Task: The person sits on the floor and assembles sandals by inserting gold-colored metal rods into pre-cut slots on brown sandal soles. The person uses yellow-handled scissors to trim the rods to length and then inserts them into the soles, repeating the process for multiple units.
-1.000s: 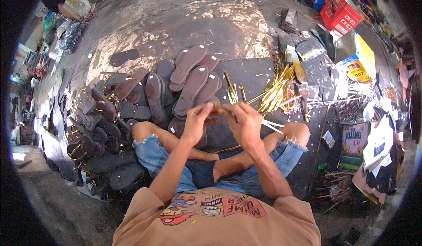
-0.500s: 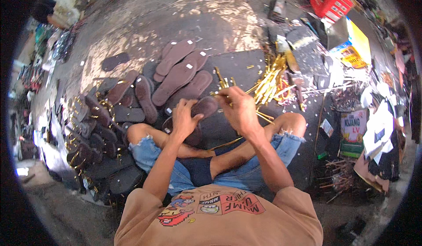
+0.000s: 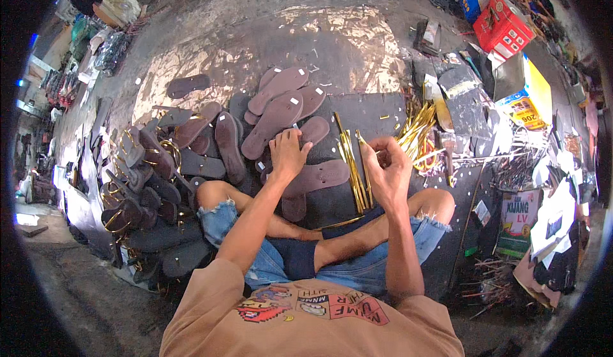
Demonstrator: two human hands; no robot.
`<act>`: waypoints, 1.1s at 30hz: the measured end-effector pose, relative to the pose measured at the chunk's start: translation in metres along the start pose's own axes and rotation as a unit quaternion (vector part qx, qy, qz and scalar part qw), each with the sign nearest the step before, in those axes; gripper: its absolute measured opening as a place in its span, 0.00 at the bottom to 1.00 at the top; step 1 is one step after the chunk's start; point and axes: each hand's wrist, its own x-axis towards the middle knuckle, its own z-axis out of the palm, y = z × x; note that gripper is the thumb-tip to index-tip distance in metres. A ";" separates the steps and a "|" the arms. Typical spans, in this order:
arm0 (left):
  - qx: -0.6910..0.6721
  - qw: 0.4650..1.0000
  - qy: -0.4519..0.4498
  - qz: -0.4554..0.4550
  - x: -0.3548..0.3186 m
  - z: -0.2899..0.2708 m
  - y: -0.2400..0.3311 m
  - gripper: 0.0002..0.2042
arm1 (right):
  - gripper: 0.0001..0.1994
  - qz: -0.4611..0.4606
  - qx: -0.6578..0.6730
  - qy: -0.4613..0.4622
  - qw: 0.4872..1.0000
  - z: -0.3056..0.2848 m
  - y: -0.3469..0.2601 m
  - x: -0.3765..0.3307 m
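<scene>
My left hand (image 3: 288, 155) lies over the pile of brown sandal soles, fingers stretched forward and thumb apart. Its fingertips touch the pile beside a brown sole (image 3: 315, 130); whether they press on one sole is hard to make out. Just below that hand, another brown sole (image 3: 325, 174) lies crosswise over a further sole (image 3: 294, 208). My right hand (image 3: 389, 169) is raised to the right, thumb and forefinger pinched on the end of a thin gold strip (image 3: 361, 137). More gold strips (image 3: 348, 156) lie on the dark mat between my hands.
A loose bundle of gold strips (image 3: 418, 132) lies beyond my right hand. Sandals with gold straps (image 3: 137, 191) are heaped on the left. A yellow and blue box (image 3: 533, 92), a red box (image 3: 504, 26) and a tin (image 3: 518, 222) stand on the right.
The sole that was in my left hand now lies crosswise near my legs, and that hand has moved forward onto the pile. My right hand has moved away to the right.
</scene>
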 end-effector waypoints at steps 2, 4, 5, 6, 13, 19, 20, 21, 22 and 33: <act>-0.050 0.998 0.031 0.014 0.021 -0.007 -0.013 0.22 | 0.10 -0.015 0.011 0.023 1.000 -0.006 0.014 0.002; -0.068 0.992 0.105 0.014 0.040 -0.022 -0.028 0.22 | 0.09 0.010 0.032 0.021 0.999 -0.011 0.020 0.003; -0.061 0.989 0.133 -0.010 0.049 -0.017 -0.051 0.24 | 0.09 -0.001 0.030 0.017 0.999 -0.006 0.019 0.005; -0.043 0.993 0.111 -0.028 0.053 -0.016 -0.061 0.26 | 0.10 -0.013 0.028 0.019 0.999 -0.004 0.016 0.010; 0.125 0.959 0.158 -0.201 0.078 -0.028 -0.076 0.34 | 0.09 0.013 0.039 0.011 0.999 -0.002 0.020 0.005; 0.043 0.992 -0.024 -0.119 0.080 0.014 -0.077 0.40 | 0.10 -0.045 0.077 -0.029 0.996 0.014 0.010 0.009; 0.040 0.992 -0.014 -0.115 0.082 0.020 -0.076 0.41 | 0.10 -0.030 0.115 -0.063 0.991 0.015 0.005 0.008; 0.031 0.991 -0.031 -0.128 0.088 0.009 -0.060 0.38 | 0.10 -0.023 0.103 -0.067 0.992 0.012 0.000 0.006; 0.024 0.988 -0.048 -0.142 0.092 -0.004 -0.046 0.36 | 0.10 -0.016 0.091 -0.072 0.993 0.010 -0.004 0.007; -0.445 0.895 -0.006 -0.022 -0.006 -0.153 0.092 0.13 | 0.11 -0.072 0.034 -0.040 0.996 0.011 -0.059 0.003</act>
